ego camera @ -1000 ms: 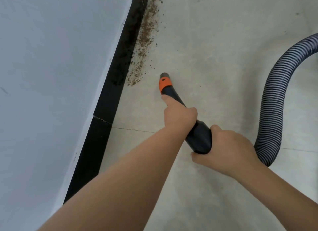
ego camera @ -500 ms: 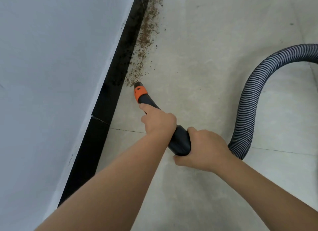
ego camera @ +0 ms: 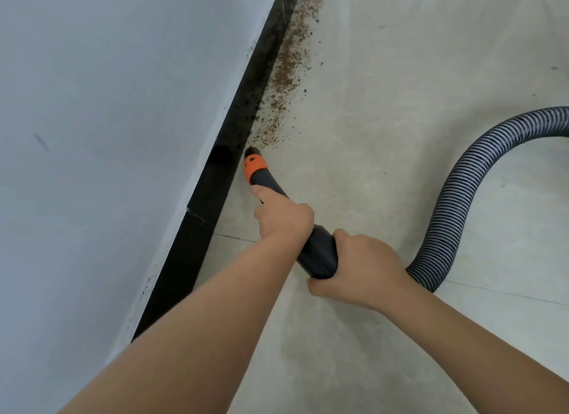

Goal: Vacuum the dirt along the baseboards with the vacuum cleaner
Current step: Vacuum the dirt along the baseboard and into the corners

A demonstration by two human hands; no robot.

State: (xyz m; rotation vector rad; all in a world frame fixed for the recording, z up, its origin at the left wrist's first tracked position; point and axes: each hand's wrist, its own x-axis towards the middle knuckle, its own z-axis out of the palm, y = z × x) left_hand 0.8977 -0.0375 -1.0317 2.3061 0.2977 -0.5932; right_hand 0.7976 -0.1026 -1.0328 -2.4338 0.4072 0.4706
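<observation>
Broadly, the left of the view is filled by a pale wall (ego camera: 92,136), and the right by a light tiled floor (ego camera: 400,136). Between them a black baseboard (ego camera: 215,179) is seen running diagonally from the top down toward the lower left. A ribbed grey hose (ego camera: 455,191) is curved across the floor from the right edge down to the rear of a black nozzle (ego camera: 317,253). A strip of brown dirt (ego camera: 289,62) is spread along the foot of the baseboard, thinning toward the nozzle's orange collar (ego camera: 255,166). The dark tip beyond the collar is set at the near end of the dirt, just beside the baseboard. The nozzle's middle is gripped by the left hand (ego camera: 283,219), with its forefinger laid along the tube. The nozzle's rear end is clasped by the right hand (ego camera: 360,268).
</observation>
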